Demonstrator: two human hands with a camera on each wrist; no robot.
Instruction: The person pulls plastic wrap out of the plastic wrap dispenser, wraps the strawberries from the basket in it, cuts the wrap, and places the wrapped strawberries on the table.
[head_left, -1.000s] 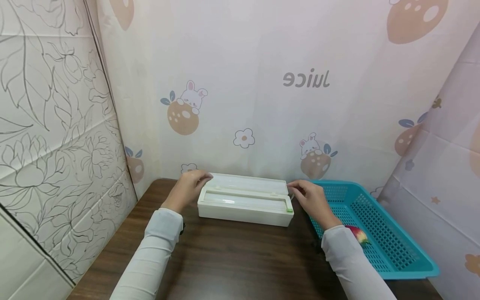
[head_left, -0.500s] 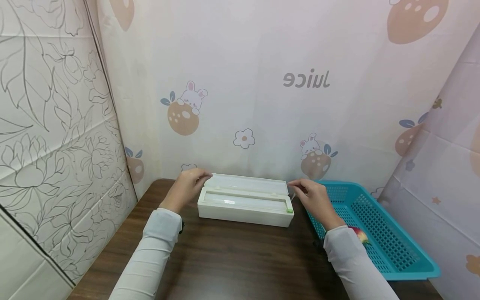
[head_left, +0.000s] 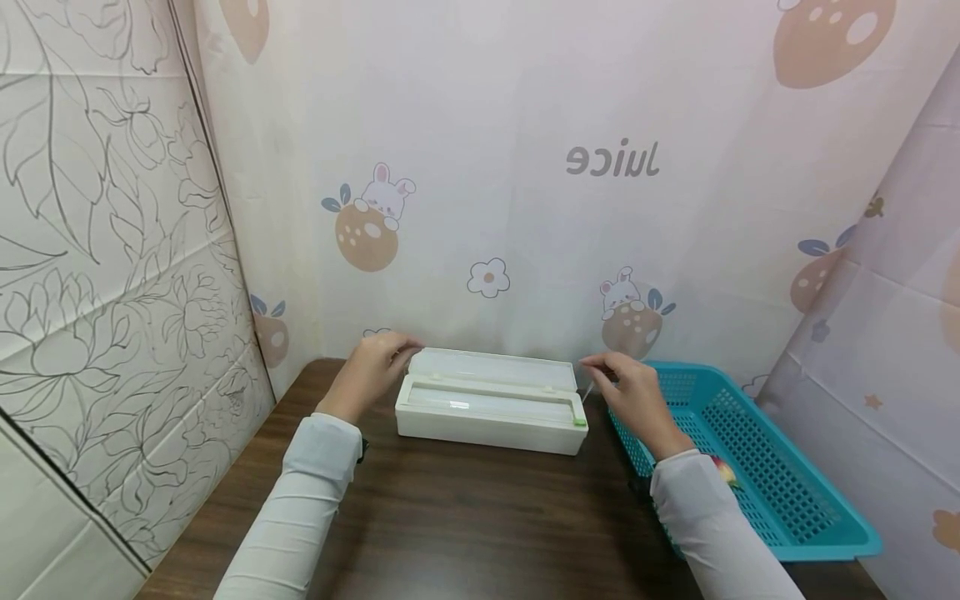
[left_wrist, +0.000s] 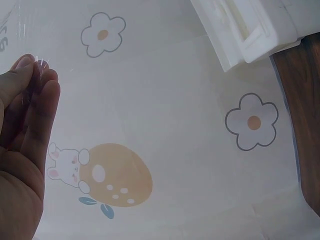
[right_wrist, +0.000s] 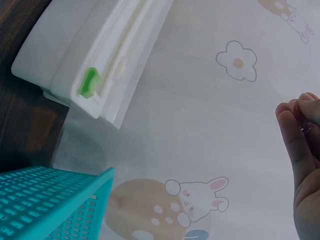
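A white cling film dispenser (head_left: 487,431) lies on the table, its lid (head_left: 491,368) raised at the back and a green slide cutter (head_left: 579,422) at its right end. My left hand (head_left: 367,379) pinches clear cling film (left_wrist: 42,66) between thumb and fingers by the lid's left end. Beyond the lid's right end, my right hand (head_left: 632,400) pinches a bit of the same kind of clear film (right_wrist: 305,128). Thin glints of film show near both hands; most of the sheet is too transparent to make out.
A turquoise plastic basket (head_left: 787,483) stands on the right, holding a red and yellow fruit (head_left: 726,472) partly hidden by the right sleeve. Dark wooden table (head_left: 480,525) extends in front of the dispenser. A printed curtain (head_left: 487,208) hangs close behind it.
Both hands have drifted slightly apart, the left to the left and the right to the right and a little up, still pinching the film. The dispenser has stayed in place.
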